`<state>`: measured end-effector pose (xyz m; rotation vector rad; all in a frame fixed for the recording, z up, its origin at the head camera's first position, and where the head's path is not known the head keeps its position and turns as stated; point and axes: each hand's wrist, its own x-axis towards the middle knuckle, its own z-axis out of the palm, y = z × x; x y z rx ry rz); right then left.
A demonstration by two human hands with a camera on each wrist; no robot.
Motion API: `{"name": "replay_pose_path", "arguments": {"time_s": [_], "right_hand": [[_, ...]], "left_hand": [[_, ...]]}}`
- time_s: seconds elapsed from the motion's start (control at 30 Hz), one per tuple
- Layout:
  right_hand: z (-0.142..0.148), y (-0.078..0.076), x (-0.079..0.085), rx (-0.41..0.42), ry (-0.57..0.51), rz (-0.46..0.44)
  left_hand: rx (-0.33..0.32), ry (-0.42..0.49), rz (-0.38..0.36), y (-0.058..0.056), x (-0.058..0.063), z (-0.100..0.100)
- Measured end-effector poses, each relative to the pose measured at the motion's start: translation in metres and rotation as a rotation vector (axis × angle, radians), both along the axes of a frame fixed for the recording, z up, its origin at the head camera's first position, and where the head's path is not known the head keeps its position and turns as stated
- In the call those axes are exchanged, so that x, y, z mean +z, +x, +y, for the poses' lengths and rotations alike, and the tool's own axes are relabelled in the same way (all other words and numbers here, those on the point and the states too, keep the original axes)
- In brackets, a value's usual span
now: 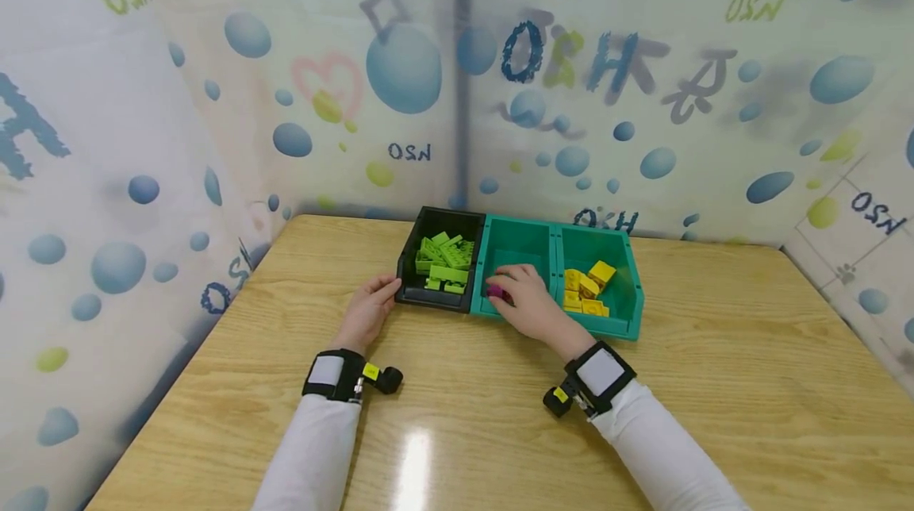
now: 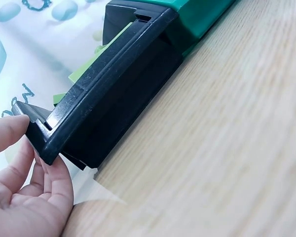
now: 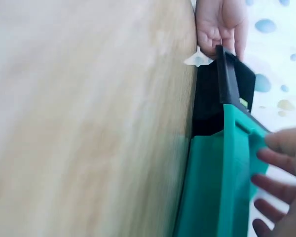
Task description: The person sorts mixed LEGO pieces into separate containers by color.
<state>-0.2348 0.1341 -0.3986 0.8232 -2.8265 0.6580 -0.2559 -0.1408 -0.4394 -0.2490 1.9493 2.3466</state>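
My left hand (image 1: 367, 309) grips the front left corner of a black bin (image 2: 123, 98), thumb at the rim and fingers curled below. Light green toy bricks (image 1: 446, 257) fill that bin. My right hand (image 1: 527, 301) is over the front of the middle teal bin (image 1: 517, 237). Something magenta (image 1: 497, 291), perhaps a brick, shows between its thumb and fingers in the head view. In the right wrist view the fingers (image 3: 276, 187) look spread and blurred, with nothing visible between them; the bin's wall hides its inside there.
The right teal bin (image 1: 634, 289) holds several yellow bricks (image 1: 587, 289). All three bins stand side by side at the back of a wooden table (image 1: 714, 384). A patterned cloth (image 1: 528, 138) hangs behind and at the sides.
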Motion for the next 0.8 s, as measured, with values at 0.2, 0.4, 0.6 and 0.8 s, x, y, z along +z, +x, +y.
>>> {"name": "replay_pose_path", "arguments": {"time_s": [0.2,0.4,0.6,0.8], "right_hand": [[0.008,0.027,0.003,0.158,0.016,-0.002],[0.007,0.059,0.004,0.324,-0.002,-0.021],[0.003,0.09,0.004,0.43,0.05,-0.046],[-0.005,0.123,0.002,0.553,0.153,-0.076]], "left_hand": [[0.012,0.031,0.005,-0.001,0.0,-0.001],[-0.001,0.029,0.011,0.0,-0.001,-0.001],[-0.002,0.007,-0.006,0.0,0.0,0.0],[-0.003,-0.013,-0.019,-0.002,0.0,0.001]]}}
